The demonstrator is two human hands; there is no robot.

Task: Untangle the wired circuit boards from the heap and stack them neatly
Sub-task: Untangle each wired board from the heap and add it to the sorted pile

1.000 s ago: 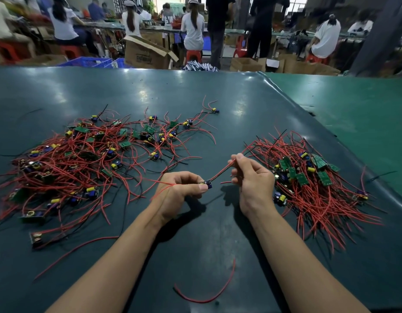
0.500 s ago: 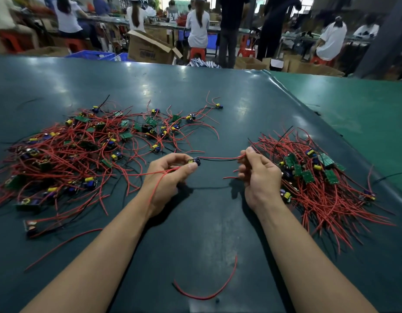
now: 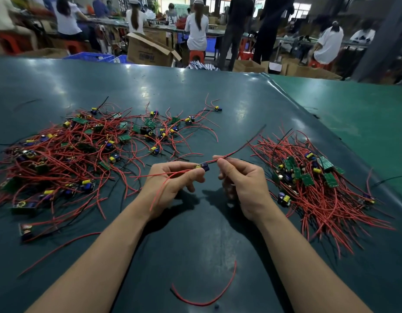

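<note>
A tangled heap (image 3: 82,150) of small green circuit boards with red and black wires spreads over the left of the dark table. A tidier pile (image 3: 313,177) of boards with their wires laid the same way lies at the right. Between them my left hand (image 3: 170,184) pinches one small circuit board (image 3: 203,166) with blue and yellow parts, and its red wires trail back over my fingers. My right hand (image 3: 243,184) pinches the red and black wires (image 3: 240,149) that run from that board toward the right pile.
A loose red wire (image 3: 209,299) curls on the dark table (image 3: 218,233) near the front edge, and another lies at the lower left. A green table (image 3: 353,114) adjoins on the right. People sit and stand at benches behind, among cardboard boxes (image 3: 148,50).
Both hands have risen and drawn closer together. The held board moved up and right with my left hand, and the wire in my right hand now points up toward the right pile.
</note>
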